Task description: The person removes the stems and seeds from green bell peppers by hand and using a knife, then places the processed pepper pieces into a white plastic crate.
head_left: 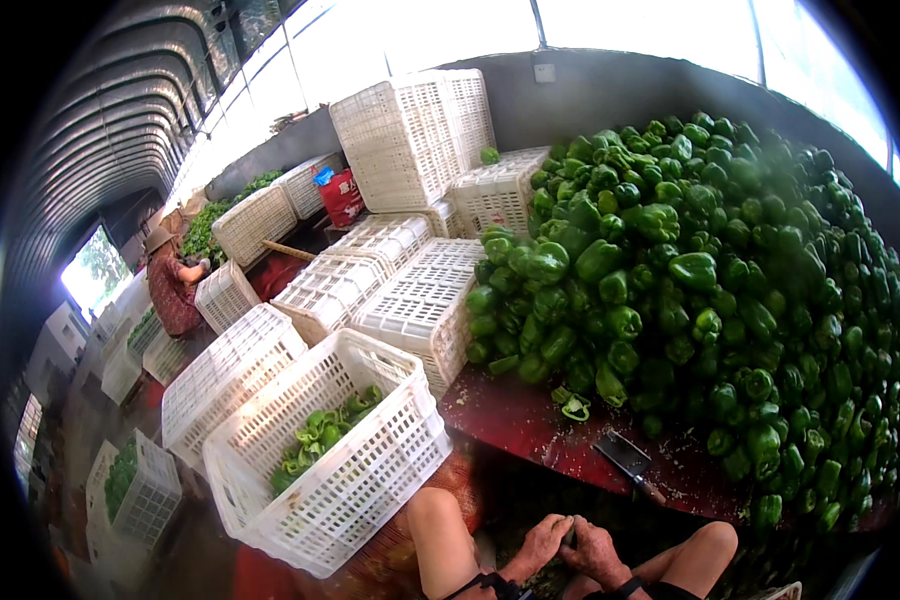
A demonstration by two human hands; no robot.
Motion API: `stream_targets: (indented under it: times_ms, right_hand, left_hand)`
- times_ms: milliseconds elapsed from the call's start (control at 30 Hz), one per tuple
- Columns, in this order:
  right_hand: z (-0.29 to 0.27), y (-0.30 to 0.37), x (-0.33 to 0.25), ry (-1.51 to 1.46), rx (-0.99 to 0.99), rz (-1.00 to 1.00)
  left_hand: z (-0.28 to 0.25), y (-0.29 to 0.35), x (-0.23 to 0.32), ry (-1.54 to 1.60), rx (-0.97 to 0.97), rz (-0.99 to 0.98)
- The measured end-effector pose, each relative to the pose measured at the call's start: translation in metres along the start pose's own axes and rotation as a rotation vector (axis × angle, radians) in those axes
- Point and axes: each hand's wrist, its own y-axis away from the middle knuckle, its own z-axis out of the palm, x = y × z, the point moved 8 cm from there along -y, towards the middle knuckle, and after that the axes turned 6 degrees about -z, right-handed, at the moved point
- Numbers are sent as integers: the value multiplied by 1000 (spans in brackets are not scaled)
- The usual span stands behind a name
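Observation:
My left hand [544, 541] and my right hand [594, 553] meet low in front of me, between my knees. The fingers of both are curled in, close together. Something small and dark shows between them, too little of it to name. Just beyond them, on the red tabletop [510, 425], lies a broad-bladed knife [622, 455] with a wooden handle. Past the knife rises a big heap of green bell peppers [695, 270]. A cut pepper piece [573, 404] rests at the heap's near edge. To the left, a white plastic crate [355, 500] holds green pepper pieces [322, 432].
White crates [410, 140] are stacked behind, with upturned ones [425, 300] nearer. A red bag [341, 197] sits among them, beside a wooden stick [288, 250]. Far left, a person in a hat [173, 285] works by other crates. Another crate with greens [150, 495] stands lower left.

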Motion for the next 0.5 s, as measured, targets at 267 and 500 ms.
stream_targets:
  times_ms: [267, 500]
  right_hand:
    - [-6, 0, -7, -148, -12, 0]
    - [0, -5, 9, -112, -192, 38]
  left_hand:
    - [2, -1, 0, -223, -43, 240]
    - [11, 6, 10, -472, 3, 385]
